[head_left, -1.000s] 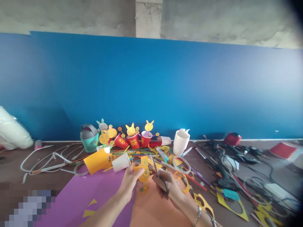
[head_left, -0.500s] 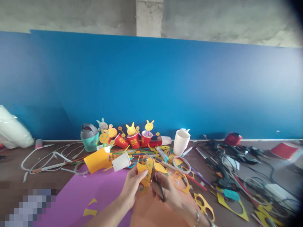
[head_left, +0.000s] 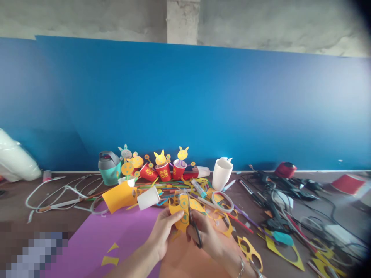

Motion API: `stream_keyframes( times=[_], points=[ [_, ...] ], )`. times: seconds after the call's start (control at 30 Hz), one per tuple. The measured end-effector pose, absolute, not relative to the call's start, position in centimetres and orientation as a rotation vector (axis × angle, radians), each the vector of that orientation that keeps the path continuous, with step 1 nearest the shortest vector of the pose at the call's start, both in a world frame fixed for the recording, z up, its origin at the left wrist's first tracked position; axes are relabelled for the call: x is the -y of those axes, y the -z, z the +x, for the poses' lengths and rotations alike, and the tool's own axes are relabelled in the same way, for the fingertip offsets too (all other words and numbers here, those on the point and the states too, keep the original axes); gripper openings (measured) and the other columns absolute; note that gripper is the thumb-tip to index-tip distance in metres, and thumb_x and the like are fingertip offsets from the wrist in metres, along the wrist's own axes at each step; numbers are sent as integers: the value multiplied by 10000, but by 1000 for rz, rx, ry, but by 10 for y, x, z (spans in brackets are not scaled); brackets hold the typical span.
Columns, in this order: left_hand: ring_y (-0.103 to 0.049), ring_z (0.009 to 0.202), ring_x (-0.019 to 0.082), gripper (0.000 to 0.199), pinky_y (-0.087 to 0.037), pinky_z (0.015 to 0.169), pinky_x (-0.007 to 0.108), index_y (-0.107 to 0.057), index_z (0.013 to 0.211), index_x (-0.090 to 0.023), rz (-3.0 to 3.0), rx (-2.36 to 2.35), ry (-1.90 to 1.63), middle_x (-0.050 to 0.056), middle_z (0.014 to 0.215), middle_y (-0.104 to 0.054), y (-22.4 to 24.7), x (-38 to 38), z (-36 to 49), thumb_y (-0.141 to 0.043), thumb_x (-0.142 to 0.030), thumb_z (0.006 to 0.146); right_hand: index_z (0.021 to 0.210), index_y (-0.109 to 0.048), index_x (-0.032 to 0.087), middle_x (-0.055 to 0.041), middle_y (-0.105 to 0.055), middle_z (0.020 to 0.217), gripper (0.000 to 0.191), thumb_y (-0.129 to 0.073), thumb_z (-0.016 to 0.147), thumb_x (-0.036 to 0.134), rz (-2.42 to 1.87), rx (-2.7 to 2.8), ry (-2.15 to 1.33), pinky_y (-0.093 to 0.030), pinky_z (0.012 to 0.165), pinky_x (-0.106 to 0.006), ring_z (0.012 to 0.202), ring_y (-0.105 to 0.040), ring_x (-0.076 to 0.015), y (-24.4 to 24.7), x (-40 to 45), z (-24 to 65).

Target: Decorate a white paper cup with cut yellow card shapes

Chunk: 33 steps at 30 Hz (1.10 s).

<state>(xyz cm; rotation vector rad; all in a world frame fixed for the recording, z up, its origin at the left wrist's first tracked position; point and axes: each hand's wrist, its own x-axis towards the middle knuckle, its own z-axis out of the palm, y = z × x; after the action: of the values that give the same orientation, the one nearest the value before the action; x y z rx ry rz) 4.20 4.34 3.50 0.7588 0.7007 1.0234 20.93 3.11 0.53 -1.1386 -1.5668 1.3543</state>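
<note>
While paper figures [head_left: 160, 159] stand assembled among red cups [head_left: 164, 173] at the back of the bench [head_left: 17, 216], your left hand [head_left: 162, 229] pinches yellow paper [head_left: 184, 219] between thumb and fingers, above the sheets. At least two drawn circles on it look uncut. Your right hand [head_left: 213, 241] has its fingers curled around the scissors [head_left: 198, 238], blades at that paper (how far apart, I cannot tell). Farther right, holed scraps [head_left: 249, 251] suggest circles already cut out.

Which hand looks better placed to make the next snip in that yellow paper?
Probably the right hand: it holds the black-handled scissors beside the yellow paper piece, which the left hand grips.
</note>
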Motion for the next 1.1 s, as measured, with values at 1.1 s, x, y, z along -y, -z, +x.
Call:
stream_keyframes(
  times=[1.1],
  points=[
    [-694, 598, 243, 323, -562, 508, 344, -741, 972, -101, 795, -646, -1014, 136, 849, -768, -31, -44, 41, -775, -378, 809, 813, -642, 186, 24, -576, 633, 160, -669, 848, 341, -1111, 1547, -1393, -320, 517, -234, 538, -450, -107, -7, -27, 210]
  ],
)
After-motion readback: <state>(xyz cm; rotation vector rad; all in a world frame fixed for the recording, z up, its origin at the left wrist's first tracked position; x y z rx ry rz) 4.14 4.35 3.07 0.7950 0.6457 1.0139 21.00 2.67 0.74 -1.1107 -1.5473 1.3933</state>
